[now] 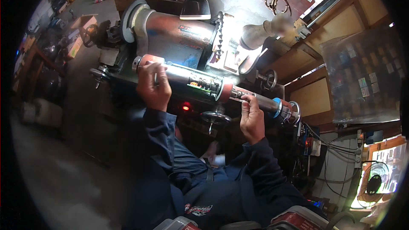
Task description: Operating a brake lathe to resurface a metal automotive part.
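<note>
- Since the long metal tube (177,73) is set in front of the machine (170,27), its placing seems done.
- Its red end (149,58) seems touched by the half-curled left hand (154,87); a hold cannot be told.
- Near its slot (237,94), the right hand (252,119) is pinched nearly closed; on what cannot be told.
- How much is left cannot be seen.

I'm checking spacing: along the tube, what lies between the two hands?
The head view shows silver tube and a red collar between left hand and right hand.
</note>
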Available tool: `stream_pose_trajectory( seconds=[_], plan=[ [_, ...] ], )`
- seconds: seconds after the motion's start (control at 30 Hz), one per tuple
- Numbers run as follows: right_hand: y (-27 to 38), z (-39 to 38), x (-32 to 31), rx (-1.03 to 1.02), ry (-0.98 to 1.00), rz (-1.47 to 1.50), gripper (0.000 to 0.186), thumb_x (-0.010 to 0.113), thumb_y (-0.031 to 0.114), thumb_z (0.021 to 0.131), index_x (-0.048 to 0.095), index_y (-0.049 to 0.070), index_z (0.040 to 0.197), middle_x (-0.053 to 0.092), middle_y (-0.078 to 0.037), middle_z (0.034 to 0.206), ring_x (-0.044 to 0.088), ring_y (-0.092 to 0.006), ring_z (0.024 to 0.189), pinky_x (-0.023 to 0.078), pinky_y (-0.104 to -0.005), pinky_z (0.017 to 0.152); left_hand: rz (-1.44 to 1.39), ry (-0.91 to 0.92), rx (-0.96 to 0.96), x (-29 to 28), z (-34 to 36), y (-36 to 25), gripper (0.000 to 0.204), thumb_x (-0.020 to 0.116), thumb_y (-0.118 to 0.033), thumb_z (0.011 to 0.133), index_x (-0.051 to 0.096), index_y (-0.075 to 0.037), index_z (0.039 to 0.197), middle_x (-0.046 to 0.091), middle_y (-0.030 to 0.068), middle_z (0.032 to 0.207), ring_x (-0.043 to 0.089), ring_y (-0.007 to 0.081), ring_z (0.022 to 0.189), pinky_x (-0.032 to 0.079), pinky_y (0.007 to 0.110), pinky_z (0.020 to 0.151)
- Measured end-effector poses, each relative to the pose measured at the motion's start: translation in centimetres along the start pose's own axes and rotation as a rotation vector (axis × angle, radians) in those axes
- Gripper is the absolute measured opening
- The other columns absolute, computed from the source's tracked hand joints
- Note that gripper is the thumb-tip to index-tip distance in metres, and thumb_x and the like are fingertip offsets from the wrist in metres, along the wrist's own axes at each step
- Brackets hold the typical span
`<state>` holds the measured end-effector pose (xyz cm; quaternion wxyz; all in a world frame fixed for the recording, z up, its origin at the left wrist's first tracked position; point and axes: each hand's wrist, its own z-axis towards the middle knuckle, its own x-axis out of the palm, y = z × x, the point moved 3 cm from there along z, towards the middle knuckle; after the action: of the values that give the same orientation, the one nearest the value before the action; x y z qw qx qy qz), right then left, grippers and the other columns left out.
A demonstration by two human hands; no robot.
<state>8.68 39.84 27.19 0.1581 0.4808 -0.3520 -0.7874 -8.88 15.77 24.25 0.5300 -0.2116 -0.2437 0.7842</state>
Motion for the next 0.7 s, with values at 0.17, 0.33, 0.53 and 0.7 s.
stream_pose_trajectory(
  seconds=[0.17, 0.33, 0.53, 0.7],
  plan=[
    [-1.5, 1.2, 1.2, -0.153, -0.113, -0.134, 0.016, 0.052, 0.013, 0.102, 0.061, 0.001, 0.106, 0.066, -0.024, 0.084, 0.067, -0.0415, 0.079, 0.050, -0.0411, 0.067, -0.054, -0.160, -0.109, -2.2, -0.4, 2.0, 0.013, 0.056, -0.008, 0.101, 0.061, 0.002, 0.107, 0.070, 0.0102, 0.096, 0.067, 0.0150, 0.085, 0.054, 0.028, 0.077],
    [-0.7, 1.8, 1.9, -0.186, -0.123, -0.139, 0.016, 0.054, 0.013, 0.101, 0.063, 0.000, 0.103, 0.067, -0.024, 0.088, 0.066, -0.0440, 0.084, 0.052, -0.0454, 0.071, -0.168, -0.329, -0.329, -3.1, 0.0, 3.0, 0.022, 0.055, -0.012, 0.102, 0.058, 0.005, 0.115, 0.070, 0.0136, 0.100, 0.067, 0.0183, 0.093, 0.053, 0.029, 0.085],
    [-0.3, 1.6, 2.4, -0.215, -0.155, -0.348, 0.016, 0.056, 0.013, 0.099, 0.064, 0.000, 0.103, 0.067, -0.024, 0.084, 0.067, -0.0425, 0.077, 0.052, -0.0459, 0.066, -0.214, -0.377, -0.412, -3.3, 0.1, 3.2, 0.022, 0.056, -0.013, 0.101, 0.058, 0.005, 0.114, 0.070, 0.0137, 0.100, 0.067, 0.0184, 0.093, 0.051, 0.030, 0.087],
    [0.4, 1.6, 3.3, -0.087, -0.176, -0.397, 0.019, 0.059, 0.014, 0.094, 0.067, -0.001, 0.086, 0.063, -0.024, 0.069, 0.065, -0.0424, 0.065, 0.051, -0.0476, 0.059, -0.214, -0.410, -0.474, -3.8, 0.1, 3.7, 0.026, 0.056, -0.014, 0.100, 0.058, 0.007, 0.115, 0.071, 0.0157, 0.100, 0.068, 0.0211, 0.094, 0.053, 0.032, 0.087]
  ],
)
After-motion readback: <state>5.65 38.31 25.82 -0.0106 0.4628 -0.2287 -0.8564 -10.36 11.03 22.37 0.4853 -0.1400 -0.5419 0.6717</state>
